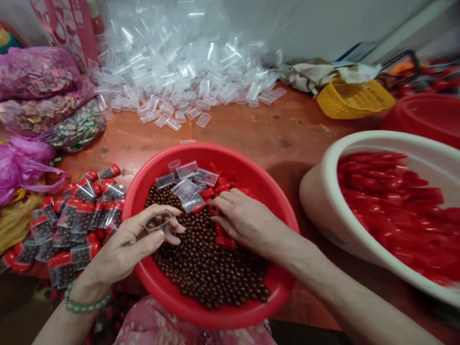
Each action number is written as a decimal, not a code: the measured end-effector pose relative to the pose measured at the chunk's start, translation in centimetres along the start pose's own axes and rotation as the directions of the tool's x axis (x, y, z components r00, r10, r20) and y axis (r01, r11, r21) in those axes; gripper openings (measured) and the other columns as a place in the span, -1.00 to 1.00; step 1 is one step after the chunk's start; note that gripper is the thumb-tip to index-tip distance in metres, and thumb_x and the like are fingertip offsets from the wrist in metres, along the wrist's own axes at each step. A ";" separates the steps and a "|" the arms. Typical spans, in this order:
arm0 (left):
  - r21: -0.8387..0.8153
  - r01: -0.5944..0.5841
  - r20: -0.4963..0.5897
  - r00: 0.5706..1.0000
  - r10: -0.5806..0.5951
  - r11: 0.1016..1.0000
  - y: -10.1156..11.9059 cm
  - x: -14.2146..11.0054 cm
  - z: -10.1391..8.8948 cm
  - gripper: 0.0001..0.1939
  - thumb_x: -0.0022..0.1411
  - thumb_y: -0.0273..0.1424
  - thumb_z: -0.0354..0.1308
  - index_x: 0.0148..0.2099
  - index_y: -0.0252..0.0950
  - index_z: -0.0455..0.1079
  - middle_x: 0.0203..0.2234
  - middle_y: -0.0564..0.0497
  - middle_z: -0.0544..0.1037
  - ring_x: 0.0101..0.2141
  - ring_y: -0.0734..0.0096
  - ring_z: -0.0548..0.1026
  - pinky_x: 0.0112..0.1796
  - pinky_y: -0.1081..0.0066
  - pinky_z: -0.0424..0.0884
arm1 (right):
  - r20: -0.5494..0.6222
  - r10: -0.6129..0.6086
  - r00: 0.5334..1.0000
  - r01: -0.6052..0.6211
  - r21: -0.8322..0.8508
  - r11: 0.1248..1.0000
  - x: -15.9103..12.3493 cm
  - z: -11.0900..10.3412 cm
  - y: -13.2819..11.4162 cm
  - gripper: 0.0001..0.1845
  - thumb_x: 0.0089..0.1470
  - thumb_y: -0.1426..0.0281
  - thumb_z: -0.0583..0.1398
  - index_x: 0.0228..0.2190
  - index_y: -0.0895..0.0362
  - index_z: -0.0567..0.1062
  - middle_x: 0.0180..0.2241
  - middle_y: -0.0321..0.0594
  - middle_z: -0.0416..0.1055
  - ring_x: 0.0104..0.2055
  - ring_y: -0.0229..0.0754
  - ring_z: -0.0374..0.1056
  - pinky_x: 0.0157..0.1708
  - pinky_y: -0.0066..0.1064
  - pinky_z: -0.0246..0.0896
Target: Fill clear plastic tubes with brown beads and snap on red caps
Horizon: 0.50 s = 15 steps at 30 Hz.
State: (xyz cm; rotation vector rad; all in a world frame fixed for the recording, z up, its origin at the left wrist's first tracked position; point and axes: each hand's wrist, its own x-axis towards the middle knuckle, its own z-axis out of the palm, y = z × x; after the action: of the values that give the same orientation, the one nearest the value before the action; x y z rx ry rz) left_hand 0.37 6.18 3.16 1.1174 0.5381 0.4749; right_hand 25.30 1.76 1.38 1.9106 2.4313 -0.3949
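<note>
Heaping up at the left of the desk (251,127), red-topped containers (83,218) lie close to the left rim of the red basin (215,320). Over that rim, the left hand (131,247) grips a clear container (169,224) with brown balls inside, its open mouth upward and that oval's long axis running roughly left to right. Below its fingertips spread the loose brown balls (212,275), with empty clear containers (185,188) heaped behind. The red caps (225,243) lie right of the held container, nearer the right hand (246,220), whose fingers are drawn in at one; I cannot tell whether it is firmly gripped. Between the hands the space above the balls is open. The basin's rim bounds both sides; farther right, a strip of desk separates it from the white tub (328,177).
</note>
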 end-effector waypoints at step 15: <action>-0.036 0.042 -0.213 0.976 -0.049 0.998 -0.9 2.0 2.5 -0.69 0.26 -0.31 0.16 0.01 -0.33 0.34 -0.28 -0.03 0.48 -0.25 0.46 0.46 -0.21 0.43 0.47 | -0.282 0.113 0.953 -0.008 0.347 0.938 -1.8 -0.4 1.8 -0.77 0.19 0.32 0.05 -0.24 0.17 0.45 -0.30 -0.07 0.49 -0.29 -0.09 0.40 -0.28 -0.28 0.30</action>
State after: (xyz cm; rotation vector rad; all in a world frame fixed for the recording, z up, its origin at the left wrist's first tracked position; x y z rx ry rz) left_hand 3.54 5.33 2.86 1.0276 0.7402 0.5654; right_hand 27.58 0.51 1.73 2.3353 2.6190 -0.6040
